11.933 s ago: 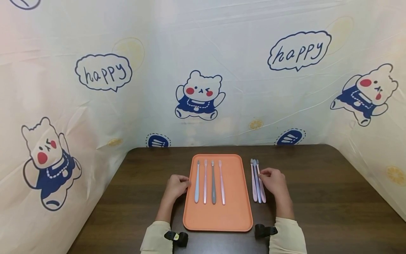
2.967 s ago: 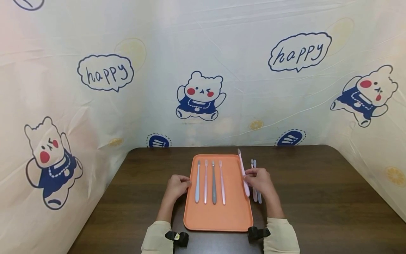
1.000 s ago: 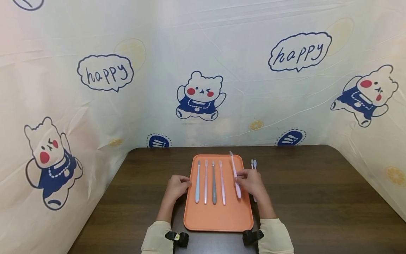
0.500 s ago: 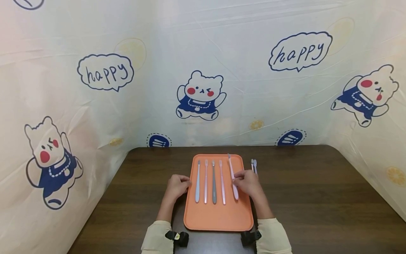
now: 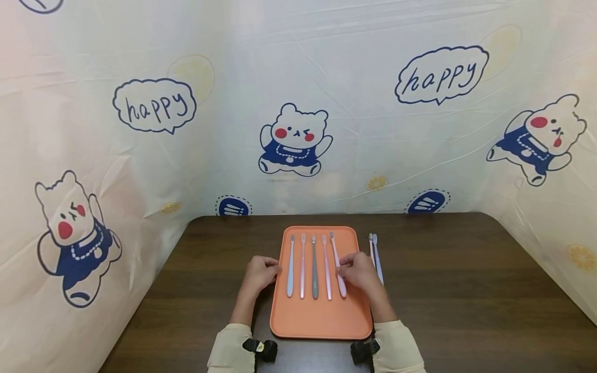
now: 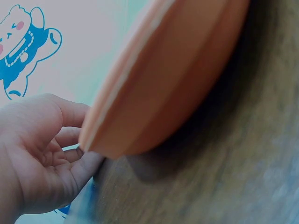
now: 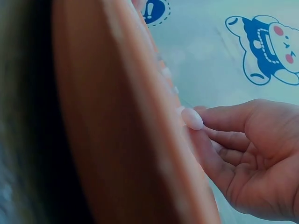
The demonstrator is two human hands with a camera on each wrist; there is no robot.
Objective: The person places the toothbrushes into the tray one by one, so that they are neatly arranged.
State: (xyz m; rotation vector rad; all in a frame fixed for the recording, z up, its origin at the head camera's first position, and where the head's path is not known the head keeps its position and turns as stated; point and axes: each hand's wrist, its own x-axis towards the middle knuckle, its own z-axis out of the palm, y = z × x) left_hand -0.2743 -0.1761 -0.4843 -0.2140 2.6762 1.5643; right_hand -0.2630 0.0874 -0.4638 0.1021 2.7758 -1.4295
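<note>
My left hand (image 5: pixel 259 273) pinches the left rim of an orange tray (image 5: pixel 322 322), thumb and fingertips at its edge in the left wrist view. My right hand (image 5: pixel 360 271) pinches a pink toothbrush (image 5: pixel 342 289) by its handle over the right half of the tray, its head pointing away and tilted slightly left. In the right wrist view, the rounded handle end (image 7: pixel 192 119) shows between thumb and forefinger. Left of it a row lies on the tray: a light blue toothbrush (image 5: pixel 290 277), a pink one (image 5: pixel 302 277), a grey one (image 5: pixel 314 280) and another pink one (image 5: pixel 328 282).
On the dark wooden table (image 5: pixel 457 290), right of the tray, a bluish-purple toothbrush (image 5: pixel 377 259) and a pink toothbrush (image 5: pixel 371 246) lie side by side, partly hidden by my right hand. A printed curtain (image 5: pixel 354 103) stands behind the table and at its sides.
My right hand has brought the pink toothbrush from the pile on the right, leftward over the tray, and lowered it beside the row. My left hand has stayed at the tray's rim.
</note>
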